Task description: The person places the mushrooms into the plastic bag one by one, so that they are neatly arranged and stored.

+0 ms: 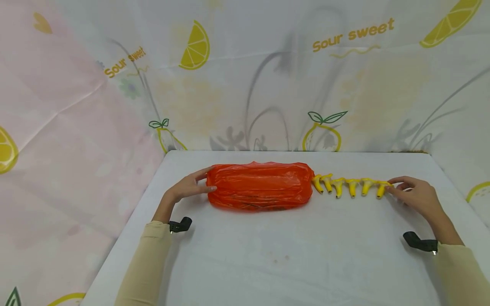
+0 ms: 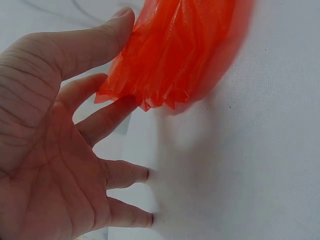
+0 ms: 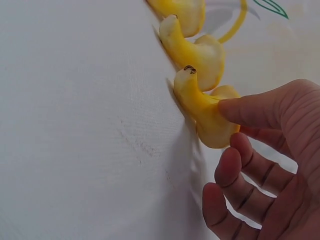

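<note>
A long bundle wrapped in red plastic bag film [image 1: 260,187] lies across the white table. My left hand [image 1: 191,183] is at its left end, fingers spread and nearly straight. In the left wrist view, the thumb [image 2: 122,30] touches one side of the crumpled red film [image 2: 170,60], and two fingertips reach its edge. A row of several yellow mushrooms [image 1: 353,187] extends rightward from the bundle, stems toward me. My right hand [image 1: 415,195] pinches the rightmost yellow mushroom [image 3: 210,117] between thumb and index finger; its other fingers curl loosely below.
The white table [image 1: 283,255] has its back edge just beyond the bundle. Behind it hangs a pale cloth [image 1: 245,97] printed with lemons and lettering. A dark wrist camera [image 1: 180,224] sits on the left wrist, another dark wrist camera [image 1: 419,242] on the right.
</note>
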A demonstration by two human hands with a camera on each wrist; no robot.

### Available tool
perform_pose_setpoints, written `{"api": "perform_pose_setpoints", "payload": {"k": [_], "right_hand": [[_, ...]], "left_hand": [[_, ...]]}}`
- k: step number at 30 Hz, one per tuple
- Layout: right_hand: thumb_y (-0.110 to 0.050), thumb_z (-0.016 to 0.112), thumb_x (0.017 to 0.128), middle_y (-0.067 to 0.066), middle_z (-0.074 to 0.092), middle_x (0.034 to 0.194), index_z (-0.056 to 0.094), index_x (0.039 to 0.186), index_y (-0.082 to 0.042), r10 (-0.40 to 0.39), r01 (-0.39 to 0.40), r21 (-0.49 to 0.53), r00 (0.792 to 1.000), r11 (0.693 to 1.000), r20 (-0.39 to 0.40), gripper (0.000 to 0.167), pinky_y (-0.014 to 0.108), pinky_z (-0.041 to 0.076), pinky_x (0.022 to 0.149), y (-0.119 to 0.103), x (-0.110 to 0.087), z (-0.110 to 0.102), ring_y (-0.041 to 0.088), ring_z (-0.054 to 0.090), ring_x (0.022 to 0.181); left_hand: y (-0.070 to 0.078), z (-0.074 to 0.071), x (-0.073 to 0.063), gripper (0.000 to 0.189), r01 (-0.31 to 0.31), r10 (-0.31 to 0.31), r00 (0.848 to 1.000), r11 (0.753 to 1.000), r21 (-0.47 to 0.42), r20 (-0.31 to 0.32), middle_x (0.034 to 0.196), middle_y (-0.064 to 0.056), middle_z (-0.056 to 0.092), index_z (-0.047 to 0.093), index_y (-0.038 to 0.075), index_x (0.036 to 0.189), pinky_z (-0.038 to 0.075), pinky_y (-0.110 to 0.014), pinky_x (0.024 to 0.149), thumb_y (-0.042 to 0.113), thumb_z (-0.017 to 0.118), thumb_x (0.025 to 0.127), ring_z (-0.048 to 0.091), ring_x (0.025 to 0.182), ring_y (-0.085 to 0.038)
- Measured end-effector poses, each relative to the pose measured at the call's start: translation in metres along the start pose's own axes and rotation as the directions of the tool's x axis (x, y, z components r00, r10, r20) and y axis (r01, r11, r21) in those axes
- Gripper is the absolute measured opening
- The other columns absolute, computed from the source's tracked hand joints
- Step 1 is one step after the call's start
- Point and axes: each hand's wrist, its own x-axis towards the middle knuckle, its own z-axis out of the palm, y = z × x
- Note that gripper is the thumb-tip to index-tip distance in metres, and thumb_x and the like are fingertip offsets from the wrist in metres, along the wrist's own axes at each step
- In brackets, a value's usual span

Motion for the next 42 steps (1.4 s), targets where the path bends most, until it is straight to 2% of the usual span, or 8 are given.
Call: {"api": "perform_pose_setpoints", "payload": {"k": [5, 17, 28, 36, 42], "right_hand": [[-0.037, 0.063, 0.096, 0.025, 0.061, 0.097, 0.059, 0.12, 0.007, 0.03, -0.03, 0.032, 1.0, 0.999, 0.004, 0.05, 0.026, 0.048, 0.048, 0.002, -0.002, 0.002, 0.017, 0.057, 0.059], [-0.038, 0.063, 0.096, 0.023, 0.061, 0.096, 0.06, 0.12, 0.006, 0.013, -0.011, 0.05, 1.0, 0.999, -0.026, 0.05, 0.027, 0.05, 0.048, -0.005, -0.007, -0.003, 0.015, 0.056, 0.057], [-0.039, 0.066, 0.094, 0.018, 0.061, 0.095, 0.061, 0.119, 0.002, -0.022, 0.029, 0.102, 0.998, 0.994, -0.065, 0.048, 0.028, 0.053, 0.051, -0.028, -0.01, -0.011, 0.014, 0.059, 0.06], [-0.036, 0.068, 0.093, 0.012, 0.059, 0.087, 0.063, 0.116, -0.001, -0.092, 0.103, 0.163, 0.993, 0.981, -0.072, 0.043, 0.03, 0.053, 0.05, -0.046, -0.006, -0.006, 0.02, 0.06, 0.063], [-0.034, 0.069, 0.093, 0.01, 0.058, 0.085, 0.064, 0.114, -0.002, -0.109, 0.119, 0.185, 0.992, 0.976, -0.06, 0.039, 0.029, 0.051, 0.052, -0.065, -0.001, 0.001, 0.017, 0.057, 0.059]], "left_hand": [[0.002, 0.0, -0.001, 0.086, -0.004, 0.004, 1.0, 1.0, 0.004, 0.002, 0.157, -0.012, 0.032, 0.028, 0.028, 0.157, 0.026, -0.069, 0.106, 0.045, 0.073, 0.085, 0.025, 0.144, -0.037], [0.004, -0.001, -0.001, 0.086, -0.001, 0.001, 1.0, 1.0, 0.022, 0.006, 0.157, -0.012, 0.032, 0.028, 0.029, 0.157, 0.026, -0.069, 0.106, 0.046, 0.073, 0.085, 0.025, 0.143, -0.037], [0.003, -0.001, -0.001, 0.088, 0.009, -0.009, 1.0, 1.0, 0.007, 0.013, 0.157, -0.013, 0.032, 0.028, 0.028, 0.157, 0.025, -0.07, 0.106, 0.045, 0.074, 0.084, 0.025, 0.144, -0.038], [0.003, 0.0, -0.001, 0.088, 0.028, -0.028, 0.999, 1.0, 0.012, 0.015, 0.157, -0.013, 0.031, 0.028, 0.03, 0.157, 0.027, -0.07, 0.105, 0.046, 0.074, 0.084, 0.025, 0.143, -0.038], [0.006, 0.0, -0.002, 0.088, 0.031, -0.031, 0.999, 0.999, 0.008, 0.011, 0.157, -0.014, 0.032, 0.027, 0.028, 0.157, 0.027, -0.069, 0.106, 0.045, 0.074, 0.084, 0.025, 0.143, -0.039]]}}
